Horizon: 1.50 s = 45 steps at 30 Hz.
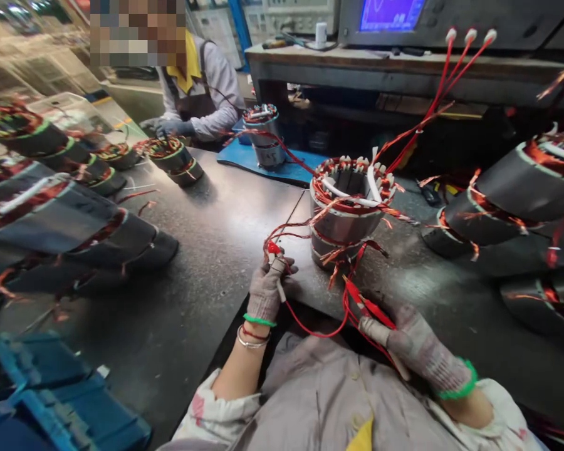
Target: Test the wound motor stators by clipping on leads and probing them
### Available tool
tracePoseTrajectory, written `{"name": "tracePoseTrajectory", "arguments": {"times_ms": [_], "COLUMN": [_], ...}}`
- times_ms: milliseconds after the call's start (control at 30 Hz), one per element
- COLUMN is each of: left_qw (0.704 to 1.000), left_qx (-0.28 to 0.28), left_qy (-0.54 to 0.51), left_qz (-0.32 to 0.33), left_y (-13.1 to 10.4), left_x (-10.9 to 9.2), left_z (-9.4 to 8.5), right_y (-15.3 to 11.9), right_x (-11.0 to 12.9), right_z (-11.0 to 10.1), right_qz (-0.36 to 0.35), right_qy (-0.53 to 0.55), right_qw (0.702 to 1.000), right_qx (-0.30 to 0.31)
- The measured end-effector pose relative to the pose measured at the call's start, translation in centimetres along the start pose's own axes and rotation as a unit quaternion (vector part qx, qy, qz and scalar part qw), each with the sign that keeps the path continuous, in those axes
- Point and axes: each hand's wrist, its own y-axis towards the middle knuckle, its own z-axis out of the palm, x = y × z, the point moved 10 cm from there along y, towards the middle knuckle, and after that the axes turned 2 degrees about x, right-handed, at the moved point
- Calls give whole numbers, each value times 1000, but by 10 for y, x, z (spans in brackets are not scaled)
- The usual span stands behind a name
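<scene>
A motor stator [331, 228] with copper windings and white sleeving stands upright on the metal table, in front of me. My left hand [267, 288], in a knitted glove with a green cuff, is closed on a red-tipped test clip [273, 248]. The clip is at the ends of copper lead wires [286, 230] coming from the stator's left side. My right hand [416, 344], gloved alike, grips red test clips [369, 304] just right of the stator's base; how many is hard to make out. A thin red cable [322, 334] hangs between my hands.
More stators stand at left [103, 219] and right [507, 194]. Another stator [266, 141] sits on a blue mat [230, 156]. Across the table is a co-worker [207, 88] in gloves. Red leads [444, 81] run from an instrument [512, 28]. Blue crates [70, 401] are lower left.
</scene>
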Motion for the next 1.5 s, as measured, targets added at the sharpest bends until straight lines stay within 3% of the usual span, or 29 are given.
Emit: {"name": "tracePoseTrajectory", "arguments": {"times_ms": [100, 233, 333, 400, 533, 600, 733, 833, 933, 1133, 1500], "left_qw": [1000, 999, 999, 999, 998, 997, 996, 995, 994, 994, 992], "left_qx": [-16, -32, -41, -46, -56, -67, -77, -93, -102, -110, -121], "left_qy": [9, 7, 12, 15, 23, 23, 30, 38, 29, -9, -18], "left_qz": [2, 2, 9, 13, 18, 21, 18, 1, -7, -24, -29], "left_y": [2, 2, 2, 3, 8, 10, 9, 5, 4, 8, 19], "left_x": [0, 4, 4, 4, 5, 6, 4, 6, 7, 9, 15], "left_z": [-4, -5, -7, -10, -14, -16, -15, -16, -17, -19, -28], "right_y": [-6, 5, 10, 12, 29, 49, 104, 126, 123, 97, 102], "right_x": [-18, -22, -25, -31, -51, -57, -71, -79, -71, -40, -52], "right_z": [7, 21, 17, 2, -51, -65, -62, -61, -66, -65, -54], "right_qz": [28, 35, 35, 38, 60, 64, 74, 80, 50, -86, -136], "right_qy": [-34, -19, 25, 58, 73, 60, 88, 104, 89, 34, -19], "right_qw": [999, 999, 999, 998, 980, 964, 954, 951, 952, 941, 929], "right_qx": [-13, -11, 8, 2, -174, -252, -278, -280, -289, -325, -345]}}
